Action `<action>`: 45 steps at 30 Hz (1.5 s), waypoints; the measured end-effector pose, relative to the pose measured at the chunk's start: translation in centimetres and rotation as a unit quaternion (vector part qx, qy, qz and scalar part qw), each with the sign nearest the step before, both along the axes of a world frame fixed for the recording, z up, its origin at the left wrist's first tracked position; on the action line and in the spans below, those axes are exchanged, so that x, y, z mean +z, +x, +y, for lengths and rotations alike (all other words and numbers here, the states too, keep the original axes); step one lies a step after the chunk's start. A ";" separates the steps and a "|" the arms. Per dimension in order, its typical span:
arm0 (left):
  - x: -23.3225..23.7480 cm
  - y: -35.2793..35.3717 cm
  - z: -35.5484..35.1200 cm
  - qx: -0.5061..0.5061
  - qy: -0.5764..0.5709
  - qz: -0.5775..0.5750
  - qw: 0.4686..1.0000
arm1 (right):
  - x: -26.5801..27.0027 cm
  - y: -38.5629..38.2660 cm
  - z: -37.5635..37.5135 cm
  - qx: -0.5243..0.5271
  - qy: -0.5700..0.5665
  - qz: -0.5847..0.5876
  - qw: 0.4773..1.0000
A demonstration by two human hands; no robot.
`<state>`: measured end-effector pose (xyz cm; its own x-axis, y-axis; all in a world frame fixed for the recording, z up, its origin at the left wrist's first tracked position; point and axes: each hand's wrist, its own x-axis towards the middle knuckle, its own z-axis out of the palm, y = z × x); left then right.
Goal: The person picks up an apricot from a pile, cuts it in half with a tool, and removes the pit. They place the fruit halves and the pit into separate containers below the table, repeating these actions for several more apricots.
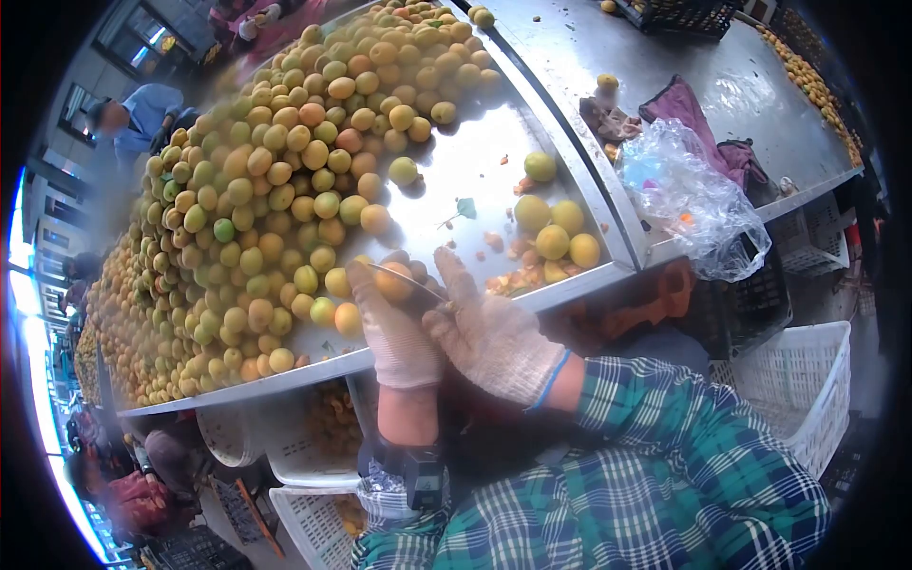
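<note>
My left hand [397, 337], in a pale knitted glove, is closed around an apricot [391, 283] at the table's front edge. Beside it on the right, my gloved right hand [499, 347] grips a thin knife [418, 283] between thumb and fingers. Its blade reaches across the front of the apricot; whether it cuts in is hard to see. A large heap of apricots [285, 180] spreads over the metal table [470, 176] to the left and beyond. Several apricots [553, 241] lie apart on the right, near orange scraps of fruit [518, 275].
A second metal table [570, 47] adjoins on the right, carrying a clear plastic bag [689, 190] and purple cloth [689, 119]. White crates [807, 380] stand below, on both sides of me. Another person [147, 119] in blue is at the far left.
</note>
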<state>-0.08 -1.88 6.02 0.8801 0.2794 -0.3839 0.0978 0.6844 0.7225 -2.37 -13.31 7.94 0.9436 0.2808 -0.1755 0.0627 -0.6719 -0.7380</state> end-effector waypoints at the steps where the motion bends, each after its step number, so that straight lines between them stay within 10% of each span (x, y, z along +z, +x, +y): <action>1: 0.1 -0.2 0.0 -0.008 0.004 -0.012 1.000 | -0.2 0.0 0.1 0.001 0.000 0.000 1.000; 11: 0.2 -1.3 0.1 -0.051 0.043 -0.069 0.995 | -2.4 0.0 0.9 0.005 0.053 -0.061 0.997; 17: -1.0 -0.8 1.0 -0.050 0.369 -0.187 0.909 | -1.8 1.4 -0.3 0.033 0.108 -0.118 0.987; 27: -3.9 -0.9 1.2 -0.096 0.163 -0.143 0.971 | -2.3 -0.7 1.5 -0.035 -0.065 -0.154 0.985; 35: -3.5 -1.8 0.7 -0.030 0.252 -0.210 0.944 | -0.4 -2.1 1.7 -0.019 -0.135 -0.167 0.977; 45: 0.4 -3.2 1.8 -0.197 0.321 -0.134 0.916 | 0.8 -2.4 0.8 -0.044 -0.234 -0.115 0.964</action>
<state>-3.28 -0.07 6.45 0.9999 0.0115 -0.0062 0.0055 0.0592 0.9982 -4.79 -12.48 8.71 0.9891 0.1396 -0.0469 0.1170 -0.9383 -0.3255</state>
